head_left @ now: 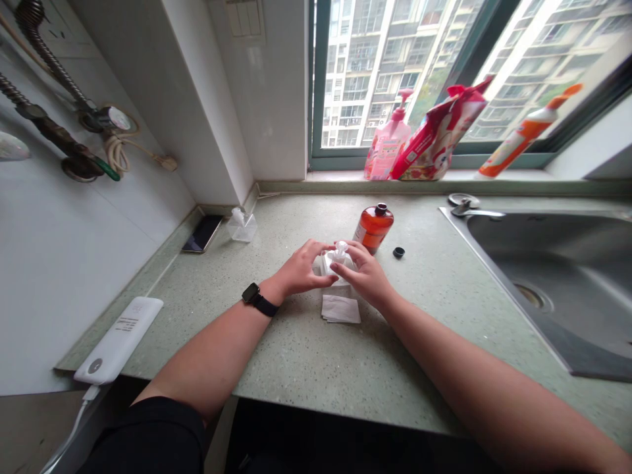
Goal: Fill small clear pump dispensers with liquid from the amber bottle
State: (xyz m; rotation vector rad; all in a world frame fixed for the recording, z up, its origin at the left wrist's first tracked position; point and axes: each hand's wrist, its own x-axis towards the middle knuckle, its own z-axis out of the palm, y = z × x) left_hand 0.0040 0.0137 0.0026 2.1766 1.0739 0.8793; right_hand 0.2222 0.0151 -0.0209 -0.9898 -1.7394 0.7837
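Between my two hands is a small clear bottle with a transparent pump-like top. My left hand, wearing a black watch on the wrist, curves around its left side with thumb and fingers. Around the right side goes my right hand, its thumb in front and its fingers near the top. Folded white tissue lies on the counter just below the bottle. Behind my right hand stands an amber bottle, uncapped, its lower part partly hidden. A black cap lies to its right.
A similar clear bottle and a phone sit at the back left. A power bank lies at the left front edge. The sink is on the right. A pink pump bottle, red bag and orange-white bottle line the sill.
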